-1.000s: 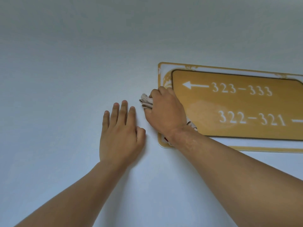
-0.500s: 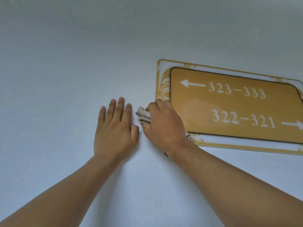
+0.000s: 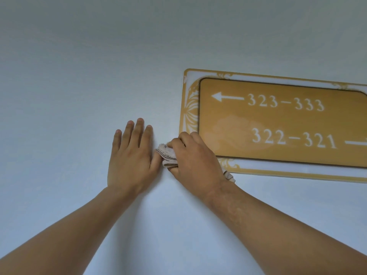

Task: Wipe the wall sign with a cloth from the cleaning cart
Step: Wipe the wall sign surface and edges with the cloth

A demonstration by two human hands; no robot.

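A gold wall sign (image 3: 278, 120) with white numbers and arrows, set in a white and gold ornate border, hangs on the right of the wall. My right hand (image 3: 195, 161) presses a folded pale cloth (image 3: 166, 155) against the sign's lower left corner, covering that corner. The cloth pokes out to the left of the fingers, and a small end shows under the wrist. My left hand (image 3: 132, 155) lies flat on the wall just left of the cloth, fingers together and pointing up, thumb touching the cloth.
Plain pale wall (image 3: 79, 76) fills the view to the left, above and below the sign. The sign runs off the right edge of the view.
My right hand with the cloth has slid down the sign's left edge to its lower left corner. The left hand stays flat on the wall, now touching the cloth.
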